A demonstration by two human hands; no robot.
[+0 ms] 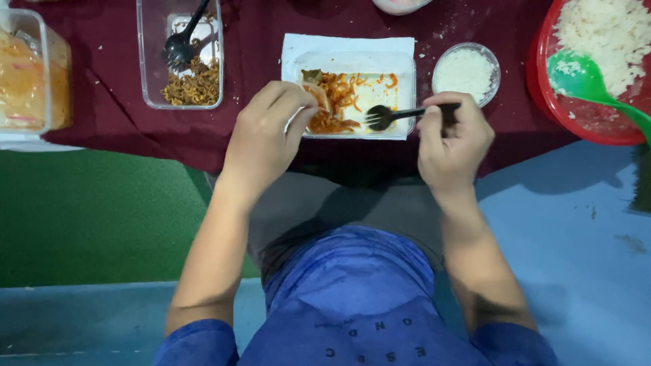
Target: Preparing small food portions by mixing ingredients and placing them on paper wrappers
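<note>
Black plastic fork [392, 115]: pinched in the right hand's fingers [434, 112] by the handle end, tines lying inside the white tray, pointing toward its left half.
Right hand [453, 142]: closed around that fork handle, sitting just off the white tray's right near corner.
Left hand [264, 139]: fingers curled narrow around a small pale piece of food [317, 95], which it holds over the tray's left side; can't really tell what the piece is.
White tray [400, 91]: shallow rectangular thing, my landmark for everything else, sitting on a dark red cloth [258, 41] with a white sheet under it.
Orange shredded food [339, 95]: piled in the tray's left half, right half mostly bare.
Small round cup of white rice [466, 71]: just right of the tray.
Red bowl [549, 102]: further right of the tray, rice in it plus a green spoon [583, 78].
Clear tub of brown noodles [182, 57]: left of the tray, a black spoon [180, 44] standing in it.
Tub with orange contents [27, 78]: well left of the tray, at the picture's edge.
</note>
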